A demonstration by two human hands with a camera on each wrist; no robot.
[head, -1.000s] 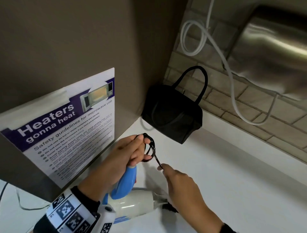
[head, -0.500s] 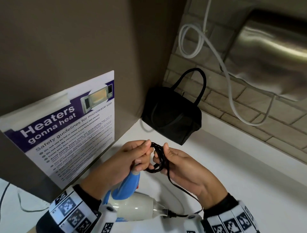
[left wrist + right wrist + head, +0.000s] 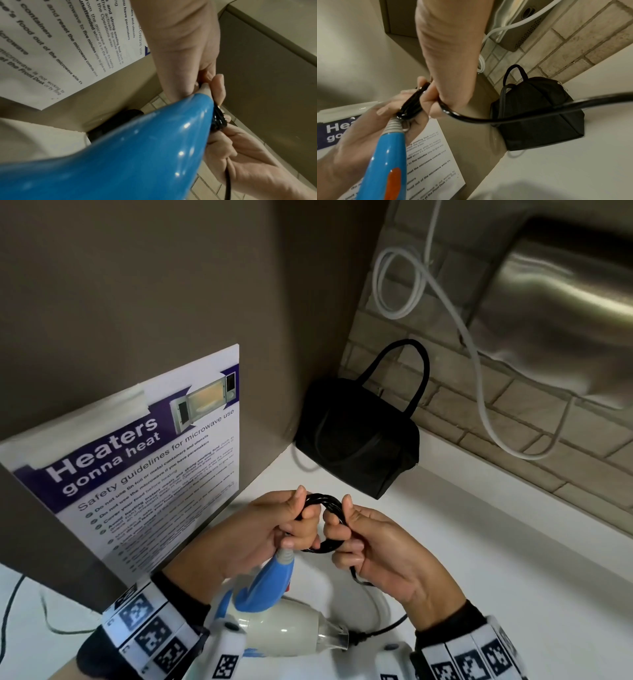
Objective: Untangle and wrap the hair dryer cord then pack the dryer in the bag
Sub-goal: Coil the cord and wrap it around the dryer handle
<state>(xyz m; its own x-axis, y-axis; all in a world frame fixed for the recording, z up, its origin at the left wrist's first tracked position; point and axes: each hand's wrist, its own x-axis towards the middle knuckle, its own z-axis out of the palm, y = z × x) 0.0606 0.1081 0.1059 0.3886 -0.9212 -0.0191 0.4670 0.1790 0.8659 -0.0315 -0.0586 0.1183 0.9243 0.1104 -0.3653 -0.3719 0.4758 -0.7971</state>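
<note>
One coiled black cord (image 3: 323,501) gripped by left hand (image 3: 263,535) and right hand (image 3: 380,549); one hair dryer (image 3: 274,611) hung below; one black bag (image 3: 356,436) set behind on counter (image 3: 496,559)

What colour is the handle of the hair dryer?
The handle is bright blue, with an orange patch; the right wrist view shows it best.

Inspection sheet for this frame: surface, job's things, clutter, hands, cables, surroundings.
Surface: white counter.
Job's things: hair dryer low over the counter; its black cord coiled in loops; black bag in the corner, apparently closed.
Clutter: nothing seen.
Hands: left hand and right hand both grip the coil.
Cables: white cable on the wall.
Surroundings: microwave poster, brick wall.
</note>
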